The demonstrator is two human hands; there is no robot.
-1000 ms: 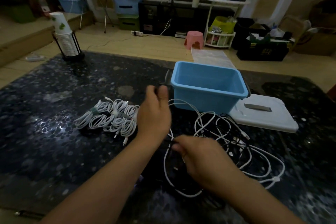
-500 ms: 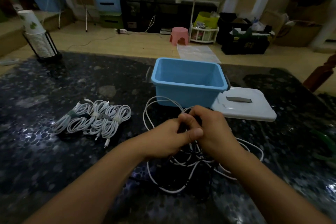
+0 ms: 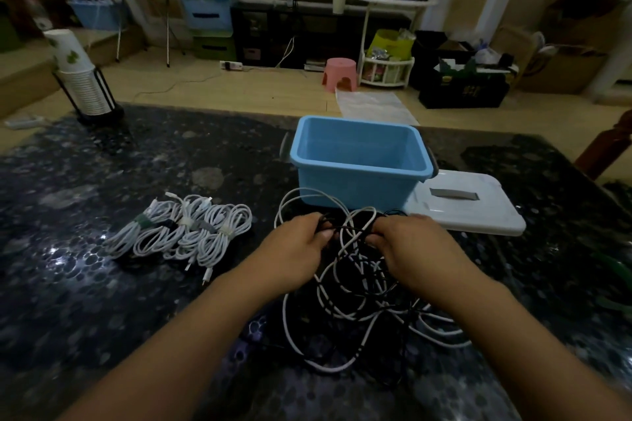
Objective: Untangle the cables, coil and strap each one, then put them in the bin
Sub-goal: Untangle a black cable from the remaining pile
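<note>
Dark speckled tabletop [image 3: 85, 284] in a cluttered room.
Both hands, left hand [image 3: 294, 246] and right hand [image 3: 410, 246], curl fingers around tangled cables [image 3: 355, 301] before the blue bin [image 3: 359, 164]; strapped coils [image 3: 184, 232] lie left.

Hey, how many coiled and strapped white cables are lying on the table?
4, possibly more hidden: side by side left of the blue bin, at and. None lie in the bin.

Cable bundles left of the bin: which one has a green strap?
The leftmost bundle, farthest from the blue bin. Its strap looks green; the neighbours' straps look dark, white or grey.
</note>
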